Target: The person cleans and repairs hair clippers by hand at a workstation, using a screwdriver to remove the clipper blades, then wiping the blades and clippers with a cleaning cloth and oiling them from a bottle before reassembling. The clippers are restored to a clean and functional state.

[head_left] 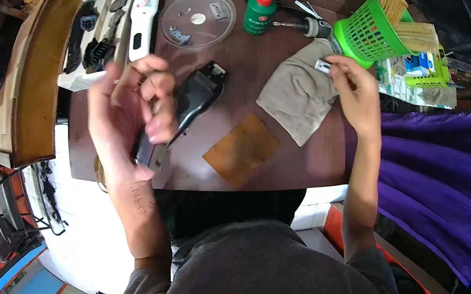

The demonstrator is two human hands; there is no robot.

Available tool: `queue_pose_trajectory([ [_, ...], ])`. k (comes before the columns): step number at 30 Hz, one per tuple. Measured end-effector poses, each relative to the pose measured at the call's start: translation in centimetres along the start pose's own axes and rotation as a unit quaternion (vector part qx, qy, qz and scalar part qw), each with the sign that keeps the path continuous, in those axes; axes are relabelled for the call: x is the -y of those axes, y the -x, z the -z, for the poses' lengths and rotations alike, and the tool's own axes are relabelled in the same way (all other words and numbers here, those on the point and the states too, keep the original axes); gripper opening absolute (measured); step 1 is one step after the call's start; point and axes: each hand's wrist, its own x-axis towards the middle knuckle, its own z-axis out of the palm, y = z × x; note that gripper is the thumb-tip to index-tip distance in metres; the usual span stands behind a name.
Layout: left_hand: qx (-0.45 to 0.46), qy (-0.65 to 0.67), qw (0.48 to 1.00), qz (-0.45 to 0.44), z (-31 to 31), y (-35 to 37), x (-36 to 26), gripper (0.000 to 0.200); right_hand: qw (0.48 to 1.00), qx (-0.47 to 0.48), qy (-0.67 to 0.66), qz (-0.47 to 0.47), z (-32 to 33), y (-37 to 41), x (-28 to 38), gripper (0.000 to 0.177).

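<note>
My left hand (128, 113) is raised over the left part of the brown table (284, 158), fingers curled and blurred; whether it grips anything I cannot tell. Just beside it lies a black hair clipper (197, 96), head pointing to the far side. My right hand (355, 91) pinches a small metal clipper blade (323, 66) over a beige cloth (297, 95). A brown sanding sheet (241, 149) lies flat between my arms.
A clear round lid (198, 17) holds small metal parts. A green oil bottle with red cap (260, 10), a screwdriver (306, 25), a green basket with brushes (376, 27), a white clipper (142, 23) and black combs (90, 44) sit at the back. Purple cloth (437, 163) hangs at right.
</note>
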Motion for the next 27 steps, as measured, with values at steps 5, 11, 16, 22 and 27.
queue_pose_trajectory([
  [5, -0.061, -0.634, 0.771, 0.003, -1.8, 0.6, -0.2, 0.042, 0.966, 0.102, -0.237, -0.029, -2.4, -0.8, 3.1, 0.02],
  [11, -0.083, -0.818, 0.554, -0.131, -0.8, -1.0, 3.3, 0.059, 0.806, 0.256, -0.522, -0.108, -8.0, -3.0, 4.5, 0.021],
  [16, -0.063, -0.815, 0.555, -0.156, 0.5, -0.4, 4.1, 0.061, 0.769, 0.285, -0.566, -0.085, -9.0, -3.7, 3.3, 0.02],
  [22, -0.023, -0.78, 0.611, -0.136, 1.1, 1.8, 3.4, 0.056, 0.849, 0.287, -0.44, -0.053, -9.0, -1.6, 4.3, 0.024],
  [27, -0.014, -0.791, 0.59, -0.158, 1.5, 2.3, 3.6, 0.058, 0.864, 0.286, -0.414, -0.021, -9.3, -1.2, 4.0, 0.028],
])
